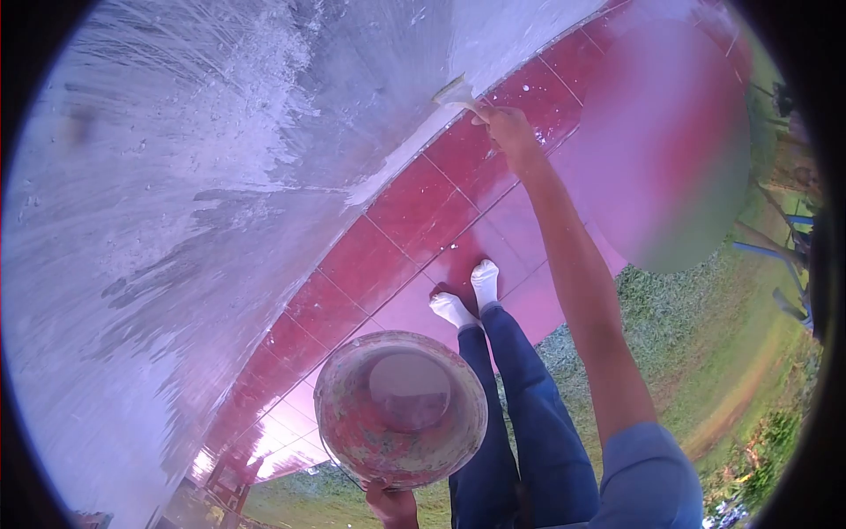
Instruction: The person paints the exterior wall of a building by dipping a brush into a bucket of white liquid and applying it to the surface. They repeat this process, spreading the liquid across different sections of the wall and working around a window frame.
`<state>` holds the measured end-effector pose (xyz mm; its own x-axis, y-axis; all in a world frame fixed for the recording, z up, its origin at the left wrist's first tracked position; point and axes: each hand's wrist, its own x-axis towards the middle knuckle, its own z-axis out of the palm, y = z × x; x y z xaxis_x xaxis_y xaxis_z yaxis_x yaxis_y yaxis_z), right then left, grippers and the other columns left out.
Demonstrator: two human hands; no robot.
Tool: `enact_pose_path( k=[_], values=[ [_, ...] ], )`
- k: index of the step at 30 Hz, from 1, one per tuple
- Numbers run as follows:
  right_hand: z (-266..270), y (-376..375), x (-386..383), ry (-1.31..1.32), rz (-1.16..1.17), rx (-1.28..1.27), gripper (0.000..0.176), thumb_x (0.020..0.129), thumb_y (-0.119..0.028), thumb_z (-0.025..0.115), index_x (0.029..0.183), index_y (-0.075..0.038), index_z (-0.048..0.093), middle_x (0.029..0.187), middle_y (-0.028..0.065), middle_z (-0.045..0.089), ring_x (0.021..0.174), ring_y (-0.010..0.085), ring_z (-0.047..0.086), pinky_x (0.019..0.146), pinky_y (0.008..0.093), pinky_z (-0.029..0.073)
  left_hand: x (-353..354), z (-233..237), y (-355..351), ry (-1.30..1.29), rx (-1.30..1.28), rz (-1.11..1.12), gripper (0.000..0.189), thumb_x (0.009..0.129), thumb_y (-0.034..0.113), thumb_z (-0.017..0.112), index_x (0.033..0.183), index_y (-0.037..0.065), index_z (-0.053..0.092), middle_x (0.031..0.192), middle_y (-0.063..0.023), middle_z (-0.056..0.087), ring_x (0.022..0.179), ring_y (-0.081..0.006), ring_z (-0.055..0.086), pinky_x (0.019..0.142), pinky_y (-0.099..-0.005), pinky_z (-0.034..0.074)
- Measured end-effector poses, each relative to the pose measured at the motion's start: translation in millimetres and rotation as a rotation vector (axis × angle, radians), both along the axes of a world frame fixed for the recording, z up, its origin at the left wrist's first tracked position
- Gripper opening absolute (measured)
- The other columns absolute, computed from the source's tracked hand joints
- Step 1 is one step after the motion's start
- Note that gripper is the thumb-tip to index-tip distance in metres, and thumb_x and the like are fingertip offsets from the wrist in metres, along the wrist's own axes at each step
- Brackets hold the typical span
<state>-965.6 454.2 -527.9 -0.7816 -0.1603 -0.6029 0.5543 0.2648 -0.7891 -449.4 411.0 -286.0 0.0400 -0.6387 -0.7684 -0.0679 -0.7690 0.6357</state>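
Observation:
My right hand is closed round the handle of a wide, pale brush, whose bristles are at the lower edge of the wall. The wall is grey with uneven whitish streaks. My left hand holds the rim of a paint-stained bucket at its near side. Inside the bucket is a pale liquid. My left fingers are partly hidden by the bucket.
Glossy red floor tiles with small white spots run along the wall. My feet in white socks stand on them. Grass lies beyond the tiles on the right, with blue-framed objects near the edge. A blurred spot covers the upper right.

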Motion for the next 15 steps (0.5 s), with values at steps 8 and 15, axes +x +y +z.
enact_pose_path(
  k=[8, 15],
  values=[
    [199, 42, 26, 0.386, -0.076, -0.449, 0.03, 0.099, -0.025, 0.047, 0.09, -0.001, 0.063, 0.055, -0.0073, 0.028, 0.049, 0.0053, 0.024, 0.054, 0.0255, 0.024, 31, -12, -3, 0.103, 0.076, -0.012, 0.065, 0.07, 0.011, 0.046, 0.134, 0.003, 0.044, 0.129, -0.0135, 0.051, 0.12, -0.0267, 0.047, 0.104, -0.043, 0.04],
    [42, -15, 5, 0.002, -0.032, -0.963, 0.034, 0.104, -0.036, 0.045, 0.091, -0.006, 0.055, 0.055, -0.0038, 0.029, 0.047, 0.0078, 0.027, 0.052, 0.0249, 0.024, 29, -6, -6, 0.056, 0.113, -0.032, 0.08, 0.069, 0.012, 0.047, 0.147, 0.007, 0.03, 0.134, -0.014, 0.046, 0.123, -0.0317, 0.046, 0.105, -0.0459, 0.04]
  ],
)
